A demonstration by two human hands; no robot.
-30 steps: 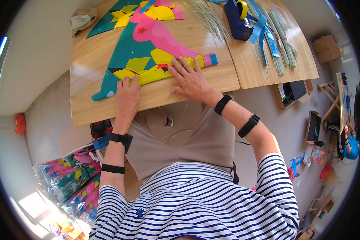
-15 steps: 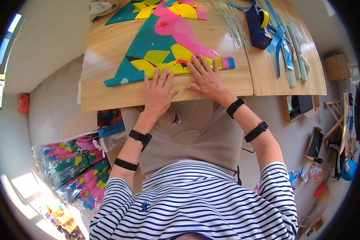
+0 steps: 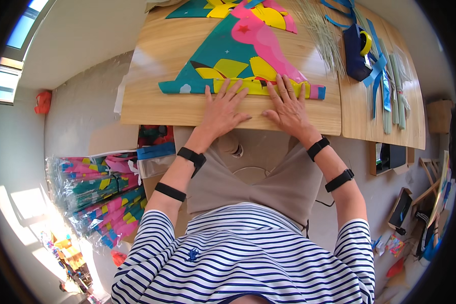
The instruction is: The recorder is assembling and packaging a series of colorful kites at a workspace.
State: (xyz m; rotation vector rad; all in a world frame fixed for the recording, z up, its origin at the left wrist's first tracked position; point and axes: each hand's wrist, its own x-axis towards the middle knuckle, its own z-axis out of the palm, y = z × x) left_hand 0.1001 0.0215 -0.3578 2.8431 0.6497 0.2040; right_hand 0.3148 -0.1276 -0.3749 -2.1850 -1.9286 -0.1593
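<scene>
A triangular printed plastic sheet (image 3: pixel 215 53) in teal, pink and yellow lies on the wooden table in front of me. Its near edge is turned over into a narrow band (image 3: pixel 187 87), ending at the right in a pink and blue tip (image 3: pixel 317 91). My left hand (image 3: pixel 221 114) rests palm down, fingers spread over the middle of this band. My right hand (image 3: pixel 290 112) lies flat further right on the same band, fingers apart. Neither hand grips anything; both thumbs point inward. The sheet under the fingers is hidden.
Another printed sheet (image 3: pixel 192 9) lies at the table's far side. To the right are loose thin rods (image 3: pixel 323 38), a dark blue tape dispenser (image 3: pixel 357 55) with yellow tape, blue strips (image 3: pixel 376 71) and bundled rods (image 3: pixel 394 96). Plastic-wrapped printed sheets (image 3: pixel 96 187) sit low at left.
The view has shifted and turned, so the table appears further right. My right hand has slid slightly toward the right tip and back toward me. Both hands stay flat on the band.
</scene>
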